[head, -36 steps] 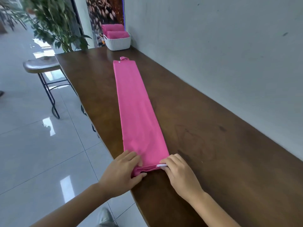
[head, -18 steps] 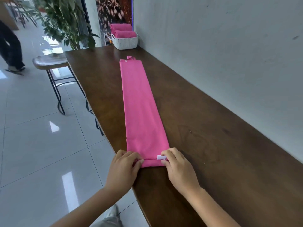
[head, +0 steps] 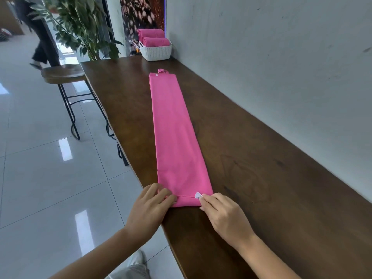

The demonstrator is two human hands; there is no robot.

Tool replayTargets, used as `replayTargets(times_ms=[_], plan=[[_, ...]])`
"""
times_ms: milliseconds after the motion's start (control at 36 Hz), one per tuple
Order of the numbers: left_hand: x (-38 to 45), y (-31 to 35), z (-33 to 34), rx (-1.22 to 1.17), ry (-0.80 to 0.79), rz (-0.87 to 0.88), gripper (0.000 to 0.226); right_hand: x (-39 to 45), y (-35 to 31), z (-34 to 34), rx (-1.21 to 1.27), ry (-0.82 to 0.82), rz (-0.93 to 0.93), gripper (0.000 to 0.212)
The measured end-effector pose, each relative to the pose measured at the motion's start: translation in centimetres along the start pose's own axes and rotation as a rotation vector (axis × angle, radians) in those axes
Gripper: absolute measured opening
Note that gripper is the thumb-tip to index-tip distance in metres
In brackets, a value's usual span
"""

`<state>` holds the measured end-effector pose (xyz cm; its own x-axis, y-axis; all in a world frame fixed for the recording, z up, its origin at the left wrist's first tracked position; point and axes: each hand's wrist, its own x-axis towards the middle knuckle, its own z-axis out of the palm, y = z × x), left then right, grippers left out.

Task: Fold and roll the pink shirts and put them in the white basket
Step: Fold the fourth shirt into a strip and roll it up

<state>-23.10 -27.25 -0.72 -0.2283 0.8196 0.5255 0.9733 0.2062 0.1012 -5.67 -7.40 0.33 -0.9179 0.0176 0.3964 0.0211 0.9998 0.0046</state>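
While two rolled pink shirts already sit in the white woven basket at the far end, my left hand and right hand pinch the near hem of the long folded pink shirt on the dark wooden desk, its rolling barely begun.

— Shirt?
— On the table, folded into a long strip running from the near edge toward the far end.
— Hands?
— At its near end: left hand on the left corner, right hand on the right, by the tag.
— Basket?
— Far end of the table, against the wall, two rolled shirts in it.
— Left of the table?
— Stool just beside the far corner; plant behind it.
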Motion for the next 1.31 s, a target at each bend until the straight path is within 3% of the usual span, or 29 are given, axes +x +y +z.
replayTargets(times_ms=[167,306,556,667,806,889,972,1028,1139,1306], plan=[[-0.6,0.0,0.1,0.060,0.084,0.018,0.017,0.0,0.1,0.0,-0.124,-0.042,-0.082,0.042],[-0.7,0.3,-0.1,0.078,0.075,-0.054,0.028,0.5,-0.2,0.4,-0.112,-0.047,-0.044,0.031],[-0.2,0.1,0.1,-0.016,0.023,-0.200,0.022,1.0,0.0,0.3,-0.009,-0.075,0.076,0.019],[0.0,0.3,0.2,-0.045,-0.009,-0.291,0.028,2.0,-0.3,-0.2,0.160,-0.104,0.256,0.020],[0.4,0.8,0.2,-0.203,-0.013,-0.553,0.035,3.9,-0.5,-1.6,0.369,-0.208,0.595,0.014],[0.7,0.8,0.3,-0.236,-0.008,-0.635,0.038,4.5,-0.3,-1.3,0.378,-0.247,0.679,0.023],[1.3,0.7,0.3,-0.227,-0.001,-0.684,0.038,4.8,-0.2,-1.0,0.358,-0.251,0.743,0.056],[1.7,0.4,0.3,-0.210,-0.027,-0.709,0.036,4.7,-0.2,-1.0,0.361,-0.219,0.762,0.064],[2.6,-0.1,-0.1,-0.256,-0.077,-0.772,0.034,4.8,0.3,-0.6,0.345,-0.200,0.785,0.035],[3.1,0.0,-0.3,-0.297,-0.049,-0.826,0.031,5.4,0.2,-0.3,0.230,-0.118,0.748,0.030]])
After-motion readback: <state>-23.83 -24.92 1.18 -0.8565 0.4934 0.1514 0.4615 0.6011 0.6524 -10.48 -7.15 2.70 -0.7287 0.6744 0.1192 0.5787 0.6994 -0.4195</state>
